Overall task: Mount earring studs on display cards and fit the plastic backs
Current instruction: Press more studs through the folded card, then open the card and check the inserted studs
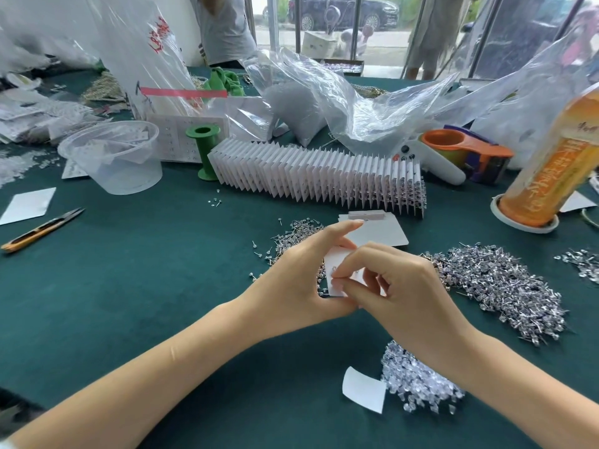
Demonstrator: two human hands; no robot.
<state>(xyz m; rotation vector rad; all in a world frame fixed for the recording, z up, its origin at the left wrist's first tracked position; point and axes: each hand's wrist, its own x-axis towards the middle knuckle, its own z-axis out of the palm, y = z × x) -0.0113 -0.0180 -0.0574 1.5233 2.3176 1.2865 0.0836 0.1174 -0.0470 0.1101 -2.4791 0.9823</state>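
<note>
Holding a small white display card [337, 280] above the green bench [136, 286], the left hand [301, 280] curls round the card's left edge and underside, its forefinger stretched out straight over the top. The right hand [398, 286] meets it from the other side, thumb and forefinger pinched on the card's face where a tiny stud sits; whether the fingertips hold a stud or a back is too small to tell.

Behind the hands a heap of earring studs [291, 234] lies scattered on the bench, and a much larger heap of studs [505, 286] spreads to the right, with a further small patch [580, 260] near the right edge. A pile of clear plastic backs [418, 380] sits near the right forearm, touching a curled white slip [364, 390]. Blank cards held by a clip [376, 228] lie just beyond the hands.

Farther back a long row of finished cards [317, 179] stands on edge across the bench. A green spool [204, 150] stands upright at its left end, beside a clear plastic tub [113, 157]. Thread snips [42, 230] lie at the far left near a loose white card [27, 205]. An orange tape dispenser [460, 153] and an orange bottle [551, 163] stand to the right, among crumpled clear plastic bags [340, 102].
</note>
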